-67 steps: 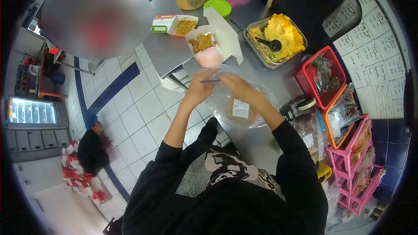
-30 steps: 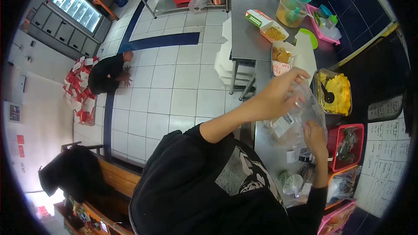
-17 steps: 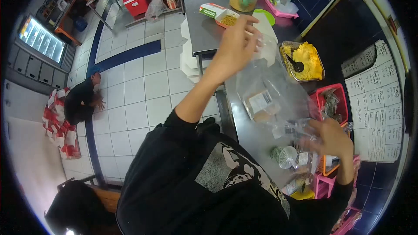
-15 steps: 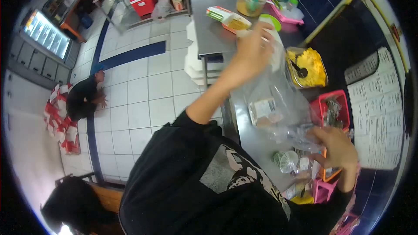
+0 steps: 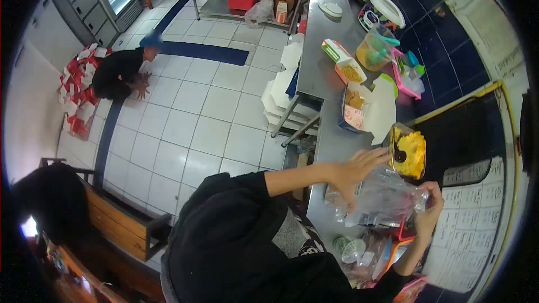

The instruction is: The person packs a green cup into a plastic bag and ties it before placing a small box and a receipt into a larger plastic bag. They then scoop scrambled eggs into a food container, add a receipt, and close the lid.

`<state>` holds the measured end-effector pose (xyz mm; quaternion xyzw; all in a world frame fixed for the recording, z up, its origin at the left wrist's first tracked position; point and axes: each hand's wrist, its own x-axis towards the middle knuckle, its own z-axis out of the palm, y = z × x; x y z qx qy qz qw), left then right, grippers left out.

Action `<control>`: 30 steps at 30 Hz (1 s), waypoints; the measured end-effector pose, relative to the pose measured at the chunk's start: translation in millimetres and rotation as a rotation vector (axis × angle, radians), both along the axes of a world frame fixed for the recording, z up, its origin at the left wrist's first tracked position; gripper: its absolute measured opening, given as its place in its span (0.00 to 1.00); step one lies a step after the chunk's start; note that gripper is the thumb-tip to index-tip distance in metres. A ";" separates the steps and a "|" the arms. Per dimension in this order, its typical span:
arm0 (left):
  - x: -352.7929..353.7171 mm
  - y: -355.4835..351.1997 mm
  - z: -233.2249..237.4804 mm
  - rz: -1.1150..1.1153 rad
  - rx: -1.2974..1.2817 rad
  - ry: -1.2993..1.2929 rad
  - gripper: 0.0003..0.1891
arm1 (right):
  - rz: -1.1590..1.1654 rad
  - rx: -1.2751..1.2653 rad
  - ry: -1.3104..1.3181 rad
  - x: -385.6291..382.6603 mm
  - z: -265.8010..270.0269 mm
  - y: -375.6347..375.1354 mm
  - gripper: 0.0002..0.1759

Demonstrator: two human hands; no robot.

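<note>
My right hand [image 5: 429, 209] pinches the edge of a clear plastic bag [image 5: 384, 193] near the wall side of the counter. Over the bag's other side reaches my left hand [image 5: 359, 173], its fingers stretched and apart; whether its thumb touches the plastic is hard to tell. Just beyond those fingers stands a glass container of yellow food [image 5: 414, 154] with a dark spoon in it. An open cardboard box [image 5: 380, 113] holding brown food pieces sits further up the counter. Through the bag, whatever lies beneath shows only in part.
A long paper box of noodle-like food [image 5: 351, 72], a measuring jug [image 5: 373, 50] and a pink basket [image 5: 405, 81] stand along the steel counter [image 5: 320, 67]. Below my hands are a clear cup [image 5: 352, 249] and an orange basket [image 5: 397, 252]. A person [image 5: 120, 73] crouches on the tiled floor.
My left hand has come back from the cardboard box to the bag. My right hand has lifted the bag's edge toward the wall. The camera view has shifted, too.
</note>
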<state>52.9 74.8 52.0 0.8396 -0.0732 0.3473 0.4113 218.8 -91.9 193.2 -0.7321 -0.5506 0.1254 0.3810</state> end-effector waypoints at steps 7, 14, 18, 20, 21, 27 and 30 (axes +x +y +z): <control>66.7 -90.6 -88.3 0.124 -0.264 0.124 0.69 | 0.224 -0.153 -0.501 -82.9 -23.1 60.8 0.10; 83.9 -125.2 -107.4 0.071 0.004 0.581 0.54 | 0.178 -0.345 -0.855 -123.0 -78.6 85.5 0.11; 78.5 -142.8 -118.1 0.101 0.110 0.704 0.45 | -0.010 -0.276 -0.600 -83.3 -51.7 95.3 0.10; 79.5 -141.5 -120.5 0.137 0.107 0.708 0.43 | 0.002 -0.275 -0.509 -91.8 -48.6 98.4 0.11; 79.8 -135.9 -121.2 0.168 0.071 0.661 0.43 | 0.005 -0.271 -0.515 -109.0 -49.4 97.8 0.11; 89.4 -90.4 -115.1 0.458 -0.136 0.078 0.43 | 0.320 -0.327 -0.596 -179.2 -41.8 73.6 0.16; 91.5 -59.3 -109.2 0.563 -0.120 -0.116 0.43 | 0.356 -0.269 -0.507 -167.9 -7.1 52.4 0.17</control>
